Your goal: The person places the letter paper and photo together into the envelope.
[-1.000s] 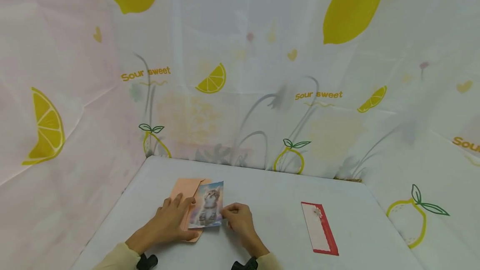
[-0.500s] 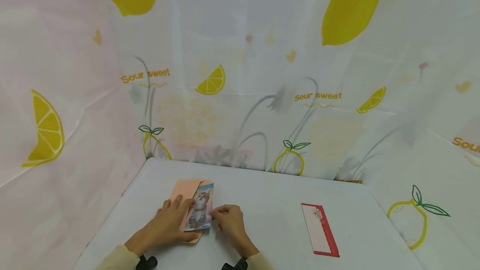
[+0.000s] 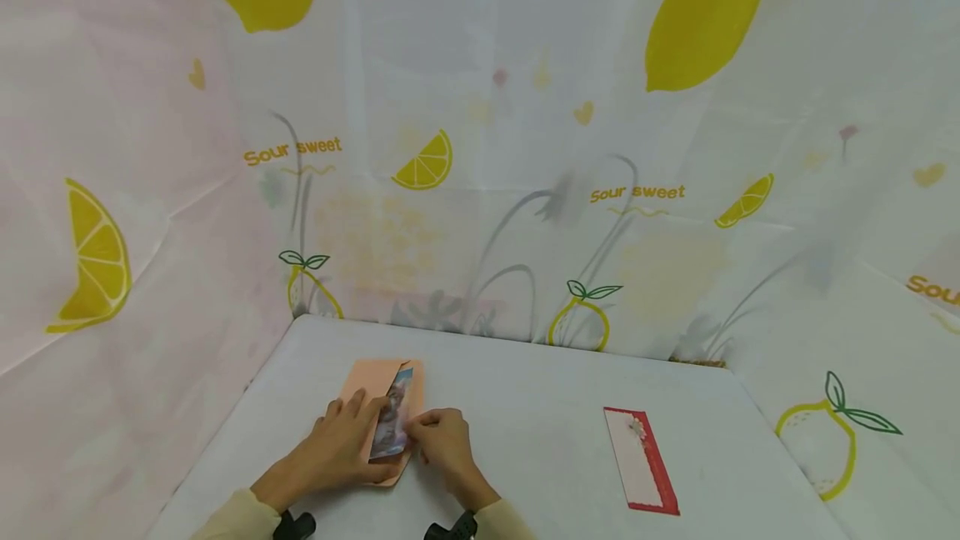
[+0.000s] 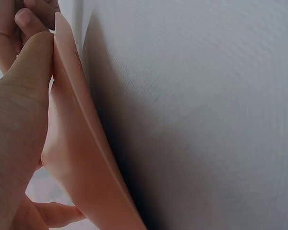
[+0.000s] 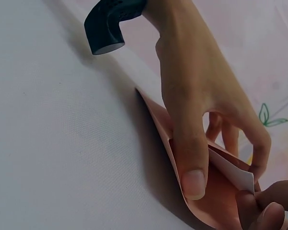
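A peach envelope [image 3: 367, 375] lies on the white table with its mouth facing right. My left hand [image 3: 341, 440] grips it, the thumb by the lower edge and the fingers spread across the front. In the right wrist view that thumb presses at the envelope's open mouth. A card with a kitten picture [image 3: 396, 423] sits partly inside the envelope; only a narrow strip shows. With thumb and forefinger, my right hand [image 3: 446, 442] pinches the card's right edge. The card's white back [image 5: 233, 172] shows within the mouth in the right wrist view.
A red and white card [image 3: 637, 461] with a small flower decoration lies on the table [image 3: 540, 407] to the right. A lemon-print cloth [image 3: 480, 215] stands behind and at both sides of the table.
My right hand has moved left, sliding the kitten card deeper into the envelope. Much less of the picture shows now. My left hand has stayed in place.
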`<act>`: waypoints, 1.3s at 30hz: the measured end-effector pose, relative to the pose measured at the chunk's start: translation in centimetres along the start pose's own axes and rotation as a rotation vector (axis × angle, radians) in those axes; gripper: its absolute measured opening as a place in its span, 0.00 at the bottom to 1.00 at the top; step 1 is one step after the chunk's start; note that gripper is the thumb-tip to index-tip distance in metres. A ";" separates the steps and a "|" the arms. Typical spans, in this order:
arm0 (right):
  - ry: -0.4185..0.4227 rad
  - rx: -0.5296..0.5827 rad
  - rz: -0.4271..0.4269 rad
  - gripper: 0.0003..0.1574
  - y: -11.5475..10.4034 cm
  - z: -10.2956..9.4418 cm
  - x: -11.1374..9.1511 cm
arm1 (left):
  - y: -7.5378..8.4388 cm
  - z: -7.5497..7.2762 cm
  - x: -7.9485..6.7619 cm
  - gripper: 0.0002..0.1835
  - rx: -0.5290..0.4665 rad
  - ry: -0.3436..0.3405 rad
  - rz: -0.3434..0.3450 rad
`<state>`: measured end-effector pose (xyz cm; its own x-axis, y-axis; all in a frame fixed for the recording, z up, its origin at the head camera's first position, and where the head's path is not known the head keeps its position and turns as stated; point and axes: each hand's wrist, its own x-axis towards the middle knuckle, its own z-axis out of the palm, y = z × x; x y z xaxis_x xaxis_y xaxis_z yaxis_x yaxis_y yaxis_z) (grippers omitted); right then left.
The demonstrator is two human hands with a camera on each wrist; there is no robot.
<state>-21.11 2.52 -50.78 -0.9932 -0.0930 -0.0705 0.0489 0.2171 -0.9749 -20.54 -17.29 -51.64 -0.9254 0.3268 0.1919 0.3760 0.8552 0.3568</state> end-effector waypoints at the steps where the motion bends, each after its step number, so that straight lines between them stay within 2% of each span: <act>1: 0.001 0.001 -0.003 0.05 -0.1 0.1 0.0 | 0.0 0.0 0.0 0.54 0.003 0.004 0.001; 7: -0.022 -0.024 0.005 0.05 -0.4 0.7 -0.2 | 0.2 -0.3 0.0 0.51 -0.003 -0.013 0.004; 14: -0.057 -0.044 0.022 0.07 -0.4 1.4 0.0 | 0.2 -0.6 -0.2 0.54 -0.018 -0.042 0.004; 22: -0.054 -0.055 -0.002 0.08 -0.1 2.1 0.3 | 0.1 -0.5 -0.2 0.56 -0.015 -0.029 0.011; 30: -0.049 -0.060 -0.015 0.08 0.1 2.5 0.3 | 0.1 -0.1 -0.2 0.53 -0.010 -0.009 0.018; 35: -0.066 -0.059 -0.033 0.07 0.0 2.2 0.2 | 0.1 0.0 -0.2 0.53 0.000 -0.013 0.016; 39: -0.090 -0.070 -0.062 0.05 -0.2 0.8 0.3 | 0.0 0.0 -0.1 0.55 0.010 -0.031 -0.002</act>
<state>-21.31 1.72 -50.77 -0.9804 -0.1943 -0.0319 -0.0232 0.2748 -0.9612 -20.40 -17.34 -51.65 -0.9272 0.3373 0.1630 0.3739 0.8595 0.3484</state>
